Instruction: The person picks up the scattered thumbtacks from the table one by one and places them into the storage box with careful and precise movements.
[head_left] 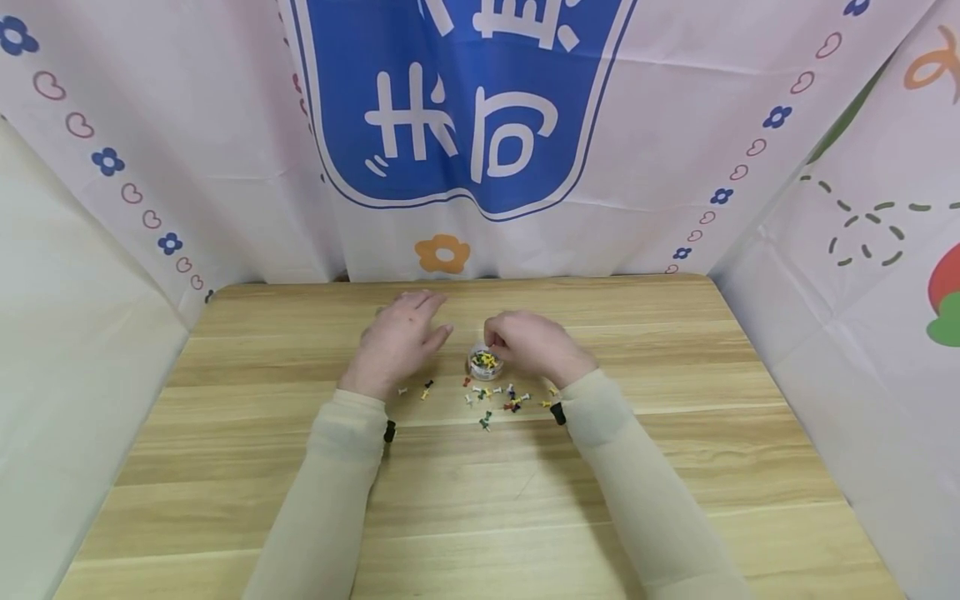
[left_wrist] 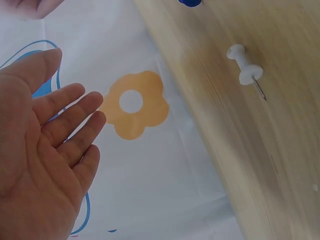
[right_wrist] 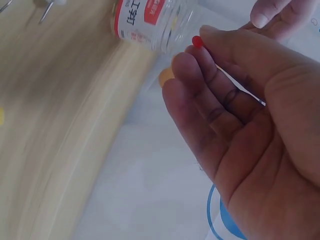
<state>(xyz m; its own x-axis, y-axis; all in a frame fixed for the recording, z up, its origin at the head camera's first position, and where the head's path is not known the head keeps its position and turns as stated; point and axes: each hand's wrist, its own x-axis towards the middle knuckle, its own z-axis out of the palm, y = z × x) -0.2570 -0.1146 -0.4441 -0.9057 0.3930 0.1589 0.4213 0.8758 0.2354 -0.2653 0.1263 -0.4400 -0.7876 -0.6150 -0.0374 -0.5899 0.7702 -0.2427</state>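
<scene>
A small clear jar [head_left: 485, 363] with a red and white label stands upright on the table, push pins of several colours inside. My right hand [head_left: 531, 340] is beside the jar's mouth. In the right wrist view its thumb and index finger pinch a red push pin [right_wrist: 198, 41], only the red head of which shows. To the left of the jar my left hand [head_left: 402, 335] hovers over the table with loosely extended fingers; its palm holds nothing in the left wrist view. A white push pin [left_wrist: 244, 65] lies on the wood nearby.
Loose push pins [head_left: 516, 403] in several colours are scattered in front of the jar and off to its left, their metal points bare. The wooden table [head_left: 480, 517] ends at a printed cloth backdrop [head_left: 660, 167], with more cloth at both sides.
</scene>
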